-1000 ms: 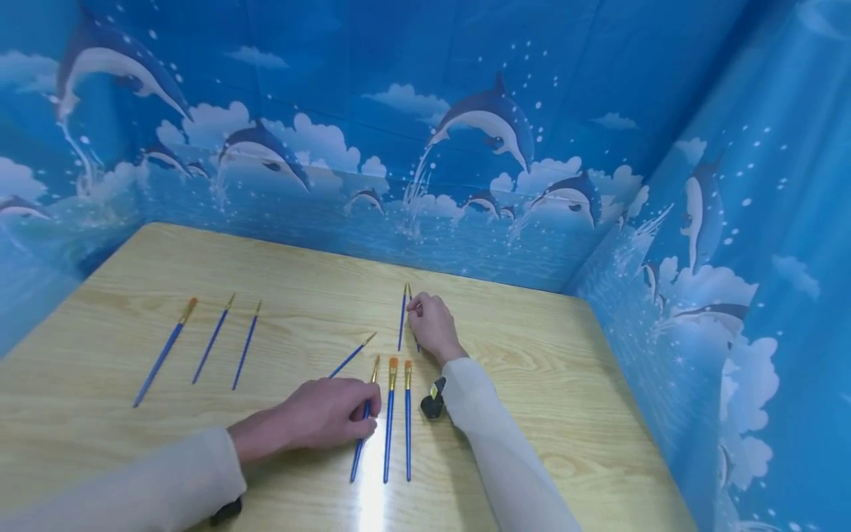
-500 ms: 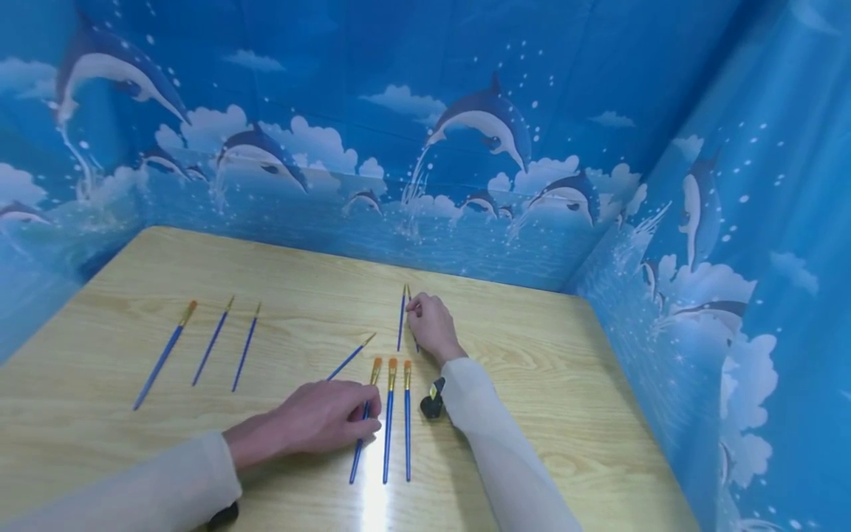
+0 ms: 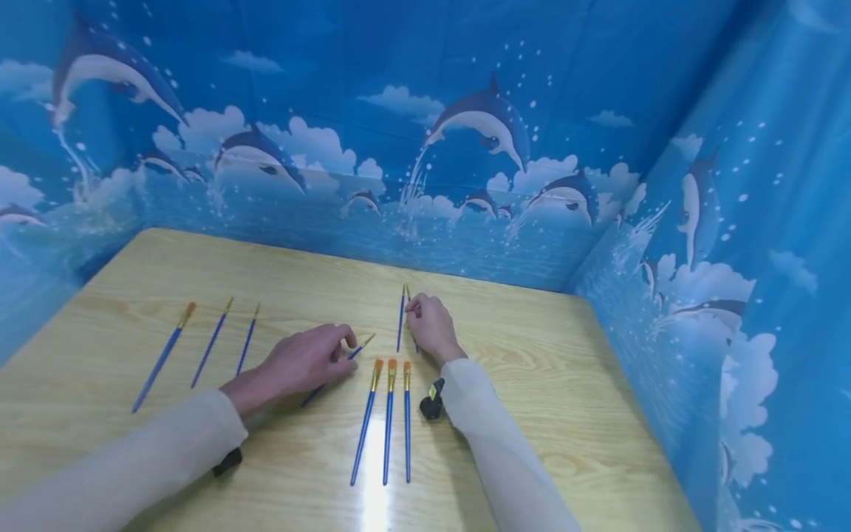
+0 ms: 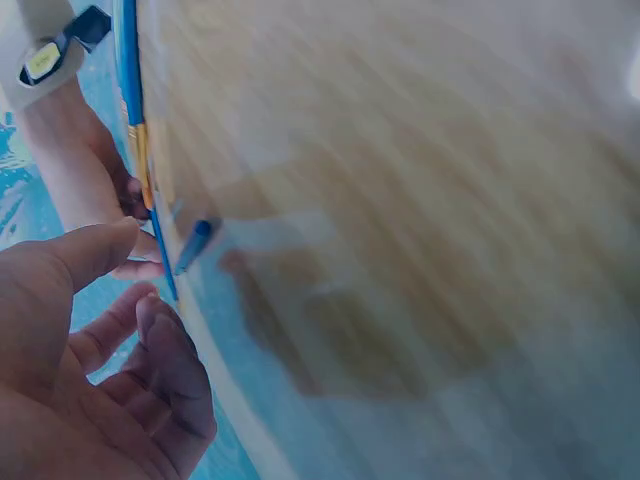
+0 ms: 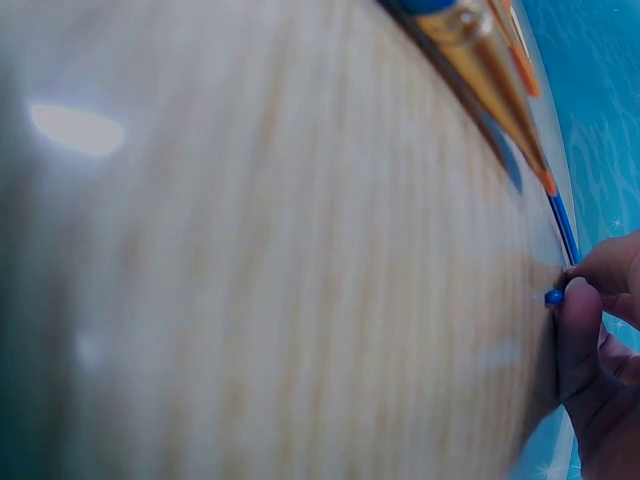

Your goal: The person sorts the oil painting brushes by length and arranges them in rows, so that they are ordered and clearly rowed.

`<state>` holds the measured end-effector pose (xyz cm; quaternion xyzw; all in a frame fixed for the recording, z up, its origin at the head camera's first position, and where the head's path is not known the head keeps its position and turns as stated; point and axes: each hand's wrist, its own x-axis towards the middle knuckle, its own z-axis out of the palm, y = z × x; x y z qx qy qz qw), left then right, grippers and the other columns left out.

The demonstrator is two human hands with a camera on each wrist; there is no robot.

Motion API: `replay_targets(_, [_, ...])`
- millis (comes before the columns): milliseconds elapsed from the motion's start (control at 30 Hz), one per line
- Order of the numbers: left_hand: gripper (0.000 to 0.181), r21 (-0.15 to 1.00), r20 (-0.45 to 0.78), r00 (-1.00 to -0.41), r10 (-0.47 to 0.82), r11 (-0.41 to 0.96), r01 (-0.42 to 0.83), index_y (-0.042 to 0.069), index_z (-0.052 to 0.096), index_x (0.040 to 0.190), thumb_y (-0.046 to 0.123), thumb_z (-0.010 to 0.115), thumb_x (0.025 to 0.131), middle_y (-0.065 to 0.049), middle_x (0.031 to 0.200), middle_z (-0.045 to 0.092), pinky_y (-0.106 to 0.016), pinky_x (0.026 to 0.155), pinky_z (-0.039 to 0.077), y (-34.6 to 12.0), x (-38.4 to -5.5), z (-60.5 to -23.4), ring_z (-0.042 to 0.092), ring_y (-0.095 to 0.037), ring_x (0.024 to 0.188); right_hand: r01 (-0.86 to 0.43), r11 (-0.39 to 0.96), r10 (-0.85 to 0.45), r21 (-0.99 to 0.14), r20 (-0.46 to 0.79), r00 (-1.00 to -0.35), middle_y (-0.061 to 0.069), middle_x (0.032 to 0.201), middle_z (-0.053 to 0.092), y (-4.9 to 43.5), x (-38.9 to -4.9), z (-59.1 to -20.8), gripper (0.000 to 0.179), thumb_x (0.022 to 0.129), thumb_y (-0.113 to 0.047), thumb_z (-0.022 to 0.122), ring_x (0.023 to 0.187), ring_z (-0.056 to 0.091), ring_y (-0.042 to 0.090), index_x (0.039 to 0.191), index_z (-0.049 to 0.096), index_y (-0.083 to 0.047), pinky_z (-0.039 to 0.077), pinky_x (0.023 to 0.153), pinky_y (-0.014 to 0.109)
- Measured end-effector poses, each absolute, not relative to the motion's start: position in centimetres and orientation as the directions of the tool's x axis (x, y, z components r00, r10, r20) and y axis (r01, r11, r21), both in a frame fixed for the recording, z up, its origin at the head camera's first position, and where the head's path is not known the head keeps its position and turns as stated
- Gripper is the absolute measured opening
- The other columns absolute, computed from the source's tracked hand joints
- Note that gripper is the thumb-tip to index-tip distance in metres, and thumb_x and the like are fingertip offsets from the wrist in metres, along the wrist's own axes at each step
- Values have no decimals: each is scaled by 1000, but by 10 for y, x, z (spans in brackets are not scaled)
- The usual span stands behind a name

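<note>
My left hand (image 3: pixel 309 360) hovers at a thin blue paintbrush (image 3: pixel 359 349) lying slanted on the table. In the left wrist view, the thumb and fingers (image 4: pixel 95 250) are parted, with a gap between them. Farther back, my right hand (image 3: pixel 432 325) pinches another thin paintbrush (image 3: pixel 417 346), mostly hidden behind the fingers; its blue end (image 5: pixel 555 297) pokes out by the thumb in the right wrist view. Close to its left lies a similar thin brush (image 3: pixel 400 321). Three flat brushes with orange bristles, the leftmost brush (image 3: pixel 366 428) slightly tilted, form a row nearer me.
On the left of the wooden table (image 3: pixel 565 384) lie a thicker orange-tipped brush (image 3: pixel 162 360) and two thin brushes, one of them a slim brush (image 3: pixel 213 343). A blue dolphin-print curtain (image 3: pixel 319 214) borders the table at the back and sides.
The left flat brush turned so its wide orange bristles face up. My left hand then let go of it and moved back and left to the slanted brush. The right hand stayed put.
</note>
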<state>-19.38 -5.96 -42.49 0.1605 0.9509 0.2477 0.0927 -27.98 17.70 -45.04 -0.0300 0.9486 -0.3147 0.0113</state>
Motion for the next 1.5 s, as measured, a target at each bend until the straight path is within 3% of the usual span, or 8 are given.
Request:
replay_targets(167, [44, 464, -89, -931, 354, 842, 276, 14, 67, 135, 32, 81, 97, 0, 95, 62, -31, 68, 48, -64, -198, -429, 57, -14, 78, -53, 796, -63, -603, 4, -998, 8, 113, 62, 176, -280, -449, 12, 110, -13, 60, 99, 61, 21, 117, 70, -12, 55, 87, 38])
replay_targets(667, [34, 432, -127, -929, 348, 863, 264, 15, 70, 133, 15, 76, 100, -1, 102, 72, -39, 80, 58, -74, -210, -428, 66, -14, 88, -41, 798, -55, -602, -5, -998, 8, 113, 63, 176, -280, -450, 11, 110, -13, 60, 99, 61, 22, 116, 70, -12, 56, 89, 40])
replay_targets(967, [30, 465, -75, -917, 391, 828, 315, 10, 72, 130, 6, 71, 100, -9, 111, 76, -50, 94, 60, -85, -215, -426, 72, -26, 104, -38, 802, -49, -596, -3, -999, 7, 112, 63, 176, -280, -450, 11, 110, -13, 61, 99, 61, 22, 117, 70, -13, 55, 88, 40])
replay_targets(1500, [21, 415, -46, -949, 310, 871, 264, 10, 75, 125, 11, 68, 106, -8, 109, 72, -47, 92, 60, -88, -223, -424, 68, -23, 99, -35, 803, -47, -595, -5, -999, 7, 112, 65, 176, -280, -450, 12, 111, -14, 60, 98, 63, 22, 118, 70, -13, 55, 86, 39])
